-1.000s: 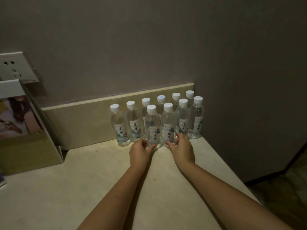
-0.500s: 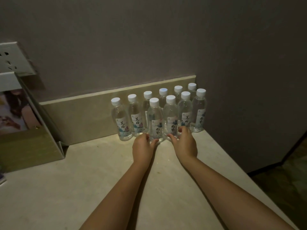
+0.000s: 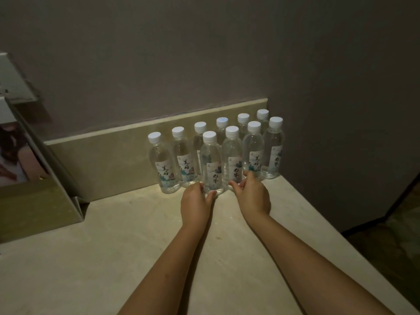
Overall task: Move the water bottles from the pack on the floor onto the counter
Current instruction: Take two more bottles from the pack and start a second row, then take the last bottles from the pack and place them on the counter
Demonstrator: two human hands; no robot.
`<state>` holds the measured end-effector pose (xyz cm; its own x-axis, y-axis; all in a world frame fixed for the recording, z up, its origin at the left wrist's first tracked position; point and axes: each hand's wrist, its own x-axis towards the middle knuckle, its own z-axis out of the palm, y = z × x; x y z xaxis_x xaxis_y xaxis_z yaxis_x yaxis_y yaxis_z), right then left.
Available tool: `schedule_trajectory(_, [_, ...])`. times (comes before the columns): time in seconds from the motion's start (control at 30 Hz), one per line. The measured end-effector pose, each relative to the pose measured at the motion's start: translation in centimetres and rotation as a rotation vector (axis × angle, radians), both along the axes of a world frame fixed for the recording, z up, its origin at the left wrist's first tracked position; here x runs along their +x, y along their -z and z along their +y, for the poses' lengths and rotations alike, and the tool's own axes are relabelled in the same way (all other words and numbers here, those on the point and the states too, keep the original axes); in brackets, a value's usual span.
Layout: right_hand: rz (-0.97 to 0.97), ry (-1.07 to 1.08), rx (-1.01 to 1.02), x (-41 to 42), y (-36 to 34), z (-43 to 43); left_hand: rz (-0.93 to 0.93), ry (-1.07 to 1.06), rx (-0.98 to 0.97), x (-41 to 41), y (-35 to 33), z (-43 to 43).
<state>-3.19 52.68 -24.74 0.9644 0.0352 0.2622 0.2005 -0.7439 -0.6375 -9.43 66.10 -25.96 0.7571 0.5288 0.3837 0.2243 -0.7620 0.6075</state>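
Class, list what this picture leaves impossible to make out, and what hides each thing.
Head view only.
Labels of four rightmost back-row bottles: hidden by front-row bottles.
Fingertips of left hand and right hand: behind the bottles gripped.
Floor pack: outside the frame.
Box: cut by left edge.

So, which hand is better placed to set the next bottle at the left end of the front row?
Left, probably. The left hand holds the front row's leftmost bottle, beside that bare counter; the right hand holds the next bottle, further right.
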Motion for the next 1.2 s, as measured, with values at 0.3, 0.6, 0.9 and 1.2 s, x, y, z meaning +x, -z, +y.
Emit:
schedule_trajectory(0.3, [0.012, -0.060, 0.053, -0.2, 0.0, -0.5, 0.040, -0.003, -0.011, -0.5, -0.5, -1.0])
schedule_trajectory(0.6, [0.057, -0.267, 0.210, -0.2, -0.9, -8.3, -0.008, -0.092, -0.206, -2.0, -2.9, -8.1])
schedule_trajectory(0.9, [-0.076, -0.321, 0.097, 5.4, -4.7, -27.4, -0.148, 0.084, -0.193, 3.3, -5.6, -24.7])
schedule_trajectory(1.2, [-0.102, -0.017, 0.071, 9.5, -4.9, -50.4, -0.081, 0.380, -0.204, 12.9, -5.2, -43.8])
